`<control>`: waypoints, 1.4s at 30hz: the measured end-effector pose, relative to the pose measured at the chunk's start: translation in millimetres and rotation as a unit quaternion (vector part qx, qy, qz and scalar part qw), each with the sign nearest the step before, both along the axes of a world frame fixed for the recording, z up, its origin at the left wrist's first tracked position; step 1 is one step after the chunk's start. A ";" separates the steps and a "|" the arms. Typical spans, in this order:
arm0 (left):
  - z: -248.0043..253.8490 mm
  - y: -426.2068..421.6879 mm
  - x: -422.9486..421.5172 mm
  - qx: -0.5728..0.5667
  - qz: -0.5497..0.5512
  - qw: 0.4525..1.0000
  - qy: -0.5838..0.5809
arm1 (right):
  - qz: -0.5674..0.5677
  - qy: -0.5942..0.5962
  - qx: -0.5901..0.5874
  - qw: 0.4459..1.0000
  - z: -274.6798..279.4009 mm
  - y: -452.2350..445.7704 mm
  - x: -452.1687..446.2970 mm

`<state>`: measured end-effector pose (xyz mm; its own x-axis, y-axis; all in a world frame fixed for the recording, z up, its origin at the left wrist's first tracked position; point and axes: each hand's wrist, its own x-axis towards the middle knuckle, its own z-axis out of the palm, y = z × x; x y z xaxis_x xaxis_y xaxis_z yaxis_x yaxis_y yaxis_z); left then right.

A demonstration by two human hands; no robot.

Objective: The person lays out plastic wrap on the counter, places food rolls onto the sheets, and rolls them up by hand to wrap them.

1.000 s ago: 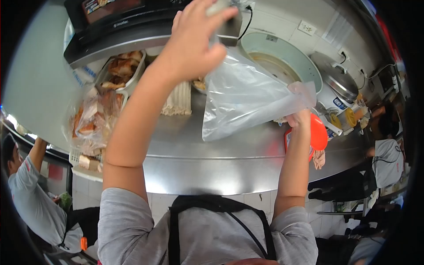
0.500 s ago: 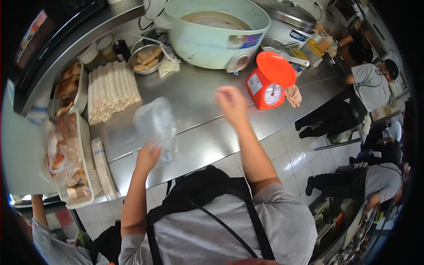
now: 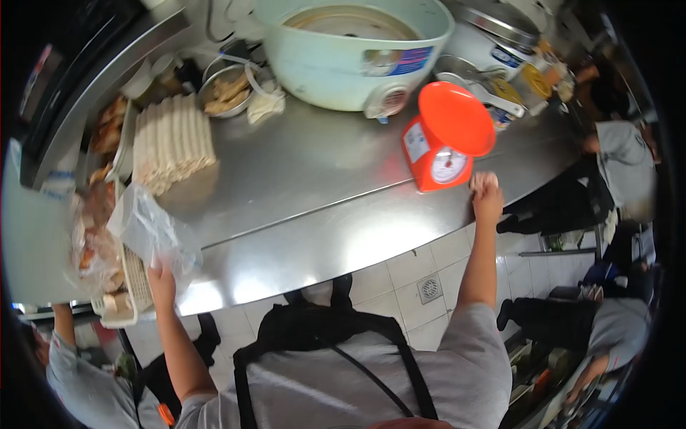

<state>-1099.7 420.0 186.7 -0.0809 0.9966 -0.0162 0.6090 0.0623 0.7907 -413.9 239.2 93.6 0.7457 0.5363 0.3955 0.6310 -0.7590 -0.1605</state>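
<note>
At the left, my left hand (image 3: 161, 281) is closed on a clear plastic bag (image 3: 153, 232), which lies partly over a cream basket (image 3: 136, 282) of bagged food. My right hand (image 3: 488, 204) is at the counter's front edge on the right, its fingers closed round part of a crumpled pinkish cloth (image 3: 484, 181). Just left of that hand stands a red scale (image 3: 437, 164) with a round dial and a tilted red pan (image 3: 457, 118). A stack of pale rolled sticks (image 3: 171, 139) lies at the back left.
On the steel counter (image 3: 307, 168) stand a large pale green tub (image 3: 343, 71), a metal bowl of food pieces (image 3: 226, 91) and a lidded pot (image 3: 500, 25). Co-workers stand on the right (image 3: 625, 164) and at the lower left (image 3: 93, 379).
My left hand has moved left with the bag, over to the basket. My right hand has moved right, past the scale, and has taken hold of the cloth.
</note>
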 end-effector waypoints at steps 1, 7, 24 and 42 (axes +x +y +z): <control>-2.6 -1.8 -6.5 0.000 0.012 1.000 -0.001 | 0.032 -0.011 0.009 0.999 5.5 -10.3 -35.5; -16.4 -9.7 -15.3 0.019 0.023 0.996 -0.083 | 0.458 0.089 0.085 0.880 14.4 28.8 -255.5; 36.9 -37.8 -38.0 0.092 0.053 0.990 -0.095 | 0.871 0.223 -0.117 0.421 30.5 148.1 -576.6; 34.8 -11.6 38.2 0.030 -0.277 0.960 0.034 | 0.437 0.559 0.060 0.702 92.2 138.8 -348.8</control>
<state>-1061.5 408.5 221.5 0.4620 0.8864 0.0300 0.5861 -0.3305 0.7398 -762.8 378.0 185.8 0.0326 0.9951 -0.0929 0.2755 -0.0983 -0.9563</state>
